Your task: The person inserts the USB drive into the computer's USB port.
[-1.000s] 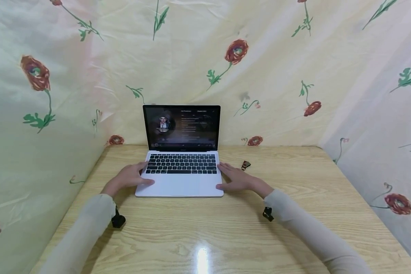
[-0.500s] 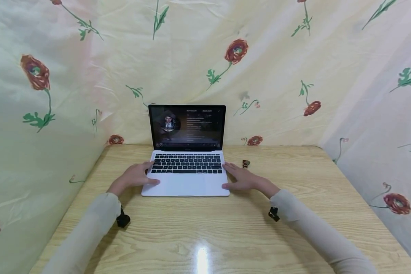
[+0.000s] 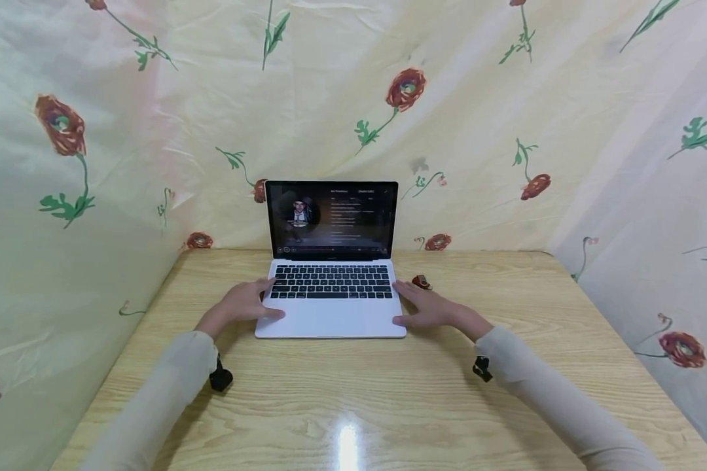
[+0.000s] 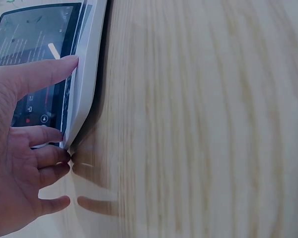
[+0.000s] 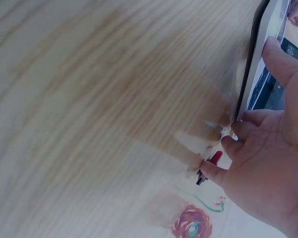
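Observation:
A laptop (image 3: 330, 319) lies unfolded on the wooden table, its screen lit with a dark page. My left hand (image 3: 246, 303) grips its left side, thumb on the palm rest and fingers at the edge. In the left wrist view the fingers (image 4: 52, 154) curl in at the laptop's side, the little finger standing apart. On the opposite side my right hand (image 3: 427, 309) holds the right edge the same way, thumb (image 5: 280, 59) over the top. A small red and dark USB stick (image 3: 421, 282) lies just beyond the right fingers, overlapped by the little finger in the right wrist view.
The pale wooden table (image 3: 353, 399) reaches back to a flower-printed curtain (image 3: 477, 131) close behind the laptop screen. Similar cloth hangs at the left and right sides. A dark wrist device (image 3: 220, 378) sits under the left sleeve, another (image 3: 482, 369) under the right.
The laptop has slid to the right across the table, both hands moving with it. The small USB stick by the right fingers has turned, now showing its red side.

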